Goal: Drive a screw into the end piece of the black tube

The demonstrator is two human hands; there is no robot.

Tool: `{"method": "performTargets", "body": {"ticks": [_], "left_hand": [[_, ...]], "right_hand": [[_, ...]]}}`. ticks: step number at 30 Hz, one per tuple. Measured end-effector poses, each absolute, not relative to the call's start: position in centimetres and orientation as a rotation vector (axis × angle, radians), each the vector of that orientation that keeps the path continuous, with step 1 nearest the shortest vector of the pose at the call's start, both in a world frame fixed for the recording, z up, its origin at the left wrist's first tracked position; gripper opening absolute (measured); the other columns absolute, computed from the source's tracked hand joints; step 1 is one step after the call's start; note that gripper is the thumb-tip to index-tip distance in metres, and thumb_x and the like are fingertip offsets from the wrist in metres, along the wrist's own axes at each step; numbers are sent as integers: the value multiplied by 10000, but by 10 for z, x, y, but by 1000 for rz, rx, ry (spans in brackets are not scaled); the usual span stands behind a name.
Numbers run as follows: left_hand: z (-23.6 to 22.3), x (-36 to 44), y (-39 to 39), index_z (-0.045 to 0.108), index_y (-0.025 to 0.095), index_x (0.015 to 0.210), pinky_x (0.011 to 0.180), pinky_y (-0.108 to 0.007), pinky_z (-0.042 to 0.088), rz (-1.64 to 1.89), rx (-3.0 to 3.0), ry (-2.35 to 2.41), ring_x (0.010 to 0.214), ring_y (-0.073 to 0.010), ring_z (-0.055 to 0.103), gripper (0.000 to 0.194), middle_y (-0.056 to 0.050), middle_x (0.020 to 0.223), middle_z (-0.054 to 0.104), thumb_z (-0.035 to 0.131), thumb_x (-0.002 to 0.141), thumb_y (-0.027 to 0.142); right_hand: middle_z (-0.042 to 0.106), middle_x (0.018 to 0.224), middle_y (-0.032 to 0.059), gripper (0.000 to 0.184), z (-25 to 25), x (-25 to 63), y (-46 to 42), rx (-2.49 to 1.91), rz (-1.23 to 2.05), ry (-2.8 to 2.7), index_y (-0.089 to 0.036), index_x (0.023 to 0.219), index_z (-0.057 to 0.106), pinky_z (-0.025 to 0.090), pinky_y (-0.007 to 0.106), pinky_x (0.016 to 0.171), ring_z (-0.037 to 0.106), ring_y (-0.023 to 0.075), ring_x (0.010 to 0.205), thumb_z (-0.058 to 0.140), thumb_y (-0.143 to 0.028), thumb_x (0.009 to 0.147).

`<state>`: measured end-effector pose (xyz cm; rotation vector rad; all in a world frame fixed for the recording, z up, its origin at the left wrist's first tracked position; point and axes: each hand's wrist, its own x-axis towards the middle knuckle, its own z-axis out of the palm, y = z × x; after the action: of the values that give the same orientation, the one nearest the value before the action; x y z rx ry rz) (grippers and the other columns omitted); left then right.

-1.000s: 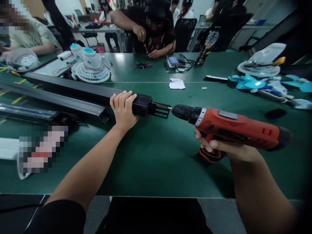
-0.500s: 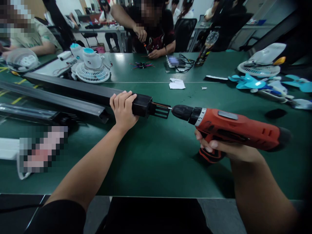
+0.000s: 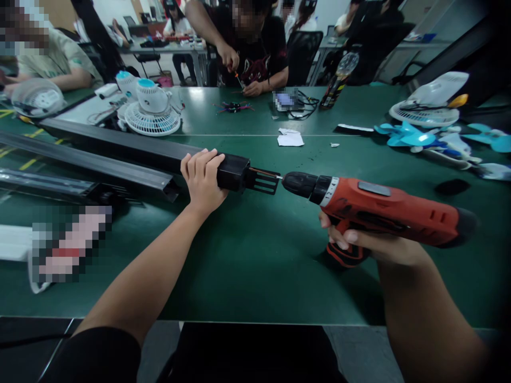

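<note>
My left hand (image 3: 203,178) is wrapped over the near end of a long black beam (image 3: 151,151) that lies slantwise on the green table. A slotted black bracket (image 3: 264,182) sticks out of the beam's end. In my right hand (image 3: 359,244) is an orange-red cordless drill (image 3: 383,205), held level by its grip with the chuck pointing left. A thin bit from the chuck reaches to the bracket and the beam's end; where its tip sits I cannot make out. Beside the beam lie more black profiles (image 3: 83,162).
White desk fans (image 3: 149,109) stand at the back left. At the right are a fan head (image 3: 431,103) and blue fan blades (image 3: 411,134). A paper scrap (image 3: 290,138) and a bottle (image 3: 337,80) are further back. Across the table a person (image 3: 255,58) works with a screwdriver.
Almost nothing differs. Both hands, the beam and the drill hold their places, apart from a slight shift of the whole view.
</note>
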<state>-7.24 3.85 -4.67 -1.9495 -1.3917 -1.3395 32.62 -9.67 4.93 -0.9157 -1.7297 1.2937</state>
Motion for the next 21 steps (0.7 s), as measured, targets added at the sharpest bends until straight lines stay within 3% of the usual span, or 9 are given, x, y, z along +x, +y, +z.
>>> {"method": "performTargets", "body": {"ticks": [8, 21], "left_hand": [[-47, -74, 38, 716, 308, 1528, 1544, -770, 289, -1361, -1997, -1366, 1667, -455, 682, 548, -174, 1625, 817, 774, 985, 345], [-49, -74, 39, 691, 327, 1550, 1529, -752, 326, -1388, -1963, -1284, 1618, -433, 722, 558, -165, 1599, 830, 758, 997, 349]], "right_hand": [[767, 837, 13, 369, 45, 329, -96, -878, 1328, -1720, -261, 1173, 903, 600, 302, 485, 658, 162, 552, 1013, -593, 1057], [747, 713, 14, 432, 45, 329, -96, -929, 1319, -1735, -294, 1155, 919, 554, 352, 484, 639, 200, 539, 1006, -698, 1030]]}}
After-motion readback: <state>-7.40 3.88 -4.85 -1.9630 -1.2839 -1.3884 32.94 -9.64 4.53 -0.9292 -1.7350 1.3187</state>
